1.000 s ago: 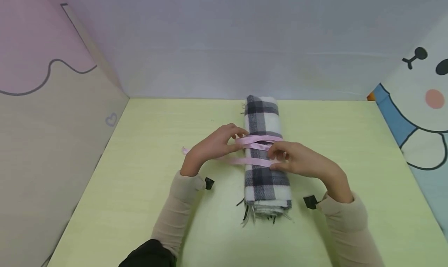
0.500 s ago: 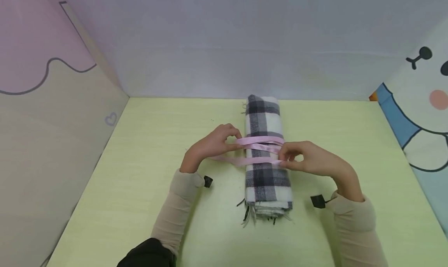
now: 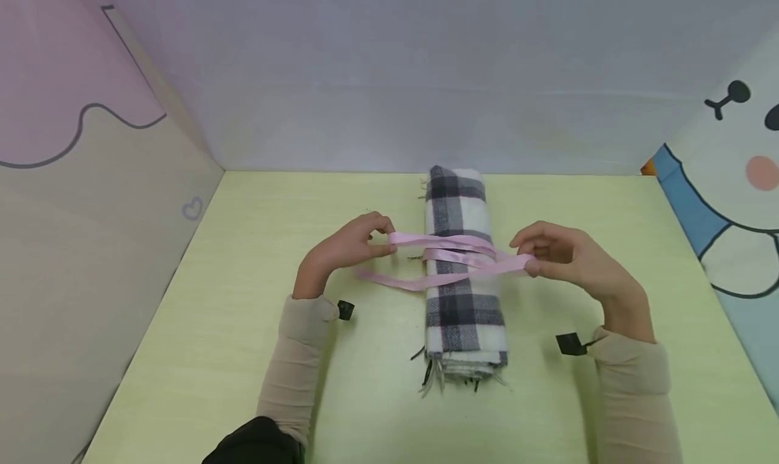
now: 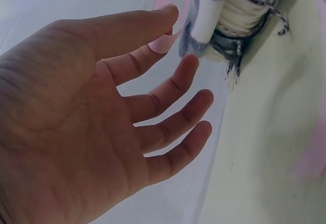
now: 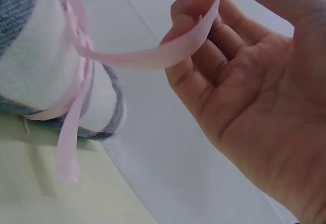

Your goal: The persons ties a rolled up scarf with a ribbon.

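Observation:
A rolled scarf (image 3: 464, 312) in grey and white check, with fringe at its near end, lies lengthwise on the table. Pink ribbon (image 3: 450, 255) crosses it in several strands around the middle. On the scarf's left, my left hand (image 3: 347, 251) pinches a strand between thumb and forefinger, the other fingers spread apart in the left wrist view. My right hand (image 3: 578, 261) pinches another strand between thumb and fingers, drawn out to the right. In the right wrist view this ribbon (image 5: 137, 60) sags from the scarf to the fingertips, and a tail hangs down the scarf's side.
The pale yellow table (image 3: 268, 214) meets a light wall (image 3: 377, 126) at the back. Printed panels stand at both sides, the right one bearing a cartoon animal (image 3: 736, 241). A black item (image 3: 258, 444) shows at the lower left, by the left sleeve.
My hands have moved apart, the left to the left and the right to the right, each drawing its ribbon strand outward. The right-hand strand now reaches past the scarf's edge; the scarf stays put.

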`<state>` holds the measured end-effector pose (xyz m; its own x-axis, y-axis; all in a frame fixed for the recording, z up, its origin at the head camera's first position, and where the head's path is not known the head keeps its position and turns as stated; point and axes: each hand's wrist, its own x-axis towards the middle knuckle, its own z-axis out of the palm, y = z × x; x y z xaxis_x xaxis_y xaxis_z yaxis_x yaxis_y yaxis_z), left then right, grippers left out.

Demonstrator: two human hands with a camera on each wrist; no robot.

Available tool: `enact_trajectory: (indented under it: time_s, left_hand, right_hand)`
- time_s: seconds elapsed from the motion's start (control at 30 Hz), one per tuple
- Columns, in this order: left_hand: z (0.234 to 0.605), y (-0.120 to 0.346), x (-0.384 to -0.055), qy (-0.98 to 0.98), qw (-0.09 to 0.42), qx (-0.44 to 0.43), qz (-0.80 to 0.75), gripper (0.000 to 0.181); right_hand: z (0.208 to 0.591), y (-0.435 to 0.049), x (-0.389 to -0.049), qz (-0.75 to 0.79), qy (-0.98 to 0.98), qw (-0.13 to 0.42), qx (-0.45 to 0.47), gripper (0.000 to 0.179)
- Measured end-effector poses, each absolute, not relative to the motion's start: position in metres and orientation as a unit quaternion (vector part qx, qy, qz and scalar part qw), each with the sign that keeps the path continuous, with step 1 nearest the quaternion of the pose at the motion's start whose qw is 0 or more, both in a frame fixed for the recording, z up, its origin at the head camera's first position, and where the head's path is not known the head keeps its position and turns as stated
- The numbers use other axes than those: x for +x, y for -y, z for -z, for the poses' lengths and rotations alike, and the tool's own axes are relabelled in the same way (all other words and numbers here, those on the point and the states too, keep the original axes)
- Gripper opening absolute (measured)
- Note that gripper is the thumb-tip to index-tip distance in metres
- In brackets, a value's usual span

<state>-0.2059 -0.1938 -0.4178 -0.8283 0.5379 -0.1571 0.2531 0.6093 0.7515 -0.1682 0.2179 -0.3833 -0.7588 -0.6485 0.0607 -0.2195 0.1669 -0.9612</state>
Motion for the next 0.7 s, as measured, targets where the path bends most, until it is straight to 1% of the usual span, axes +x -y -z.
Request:
enact_trajectory:
  time_s: [0.17, 0.3, 0.47, 0.6, 0.7]
  left_hand:
    - [0.417, 0.205, -0.205, -0.877, 0.194, 0.199, -0.391, 0.011]
    - [0.415, 0.211, -0.204, -0.878, 0.195, 0.181, -0.399, 0.010]
    - [0.414, 0.221, -0.203, -0.879, 0.196, 0.162, -0.404, 0.010]
    - [0.413, 0.231, -0.202, -0.881, 0.196, 0.141, -0.408, 0.011]
    - [0.413, 0.239, -0.201, -0.882, 0.191, 0.129, -0.410, 0.014]
  right_hand:
    - [0.387, -0.236, -0.170, 0.657, -0.674, 0.140, -0.307, 0.040]
    - [0.393, -0.247, -0.173, 0.718, -0.598, 0.110, -0.339, 0.037]
    - [0.400, -0.256, -0.178, 0.799, -0.460, 0.102, -0.373, 0.034]
    - [0.403, -0.259, -0.180, 0.838, -0.390, 0.098, -0.370, 0.035]
    - [0.407, -0.261, -0.181, 0.848, -0.374, 0.097, -0.363, 0.035]
